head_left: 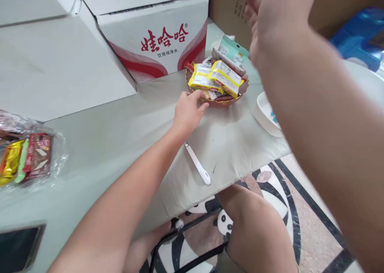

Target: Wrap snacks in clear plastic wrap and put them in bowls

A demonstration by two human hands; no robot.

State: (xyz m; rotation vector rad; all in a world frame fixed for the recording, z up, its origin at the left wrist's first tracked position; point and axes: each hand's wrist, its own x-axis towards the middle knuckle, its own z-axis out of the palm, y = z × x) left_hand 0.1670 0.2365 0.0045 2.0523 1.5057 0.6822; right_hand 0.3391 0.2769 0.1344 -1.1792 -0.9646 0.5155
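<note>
A brown bowl (223,103) with a wavy gold rim is heaped with wrapped snacks. Two yellow-and-white snack packets (226,79) lie on top, with a mint-green packet (232,51) behind them. At the bowl's front left edge, my left hand (189,109) has its fingers at the rim and its thumb low on the outside, closed on the bowl. My right hand (268,21) is raised to the right above the bowl, fingers loosely apart with nothing seen in them. Part of that hand is cut off by the top of the view.
A white folding-handled tool (198,163) lies near the table's front edge. To the right is a white dish (264,117), partly behind my right forearm. White cartons (156,41) stand at the back. Bagged snacks (37,155) and a phone (19,249) lie on the left.
</note>
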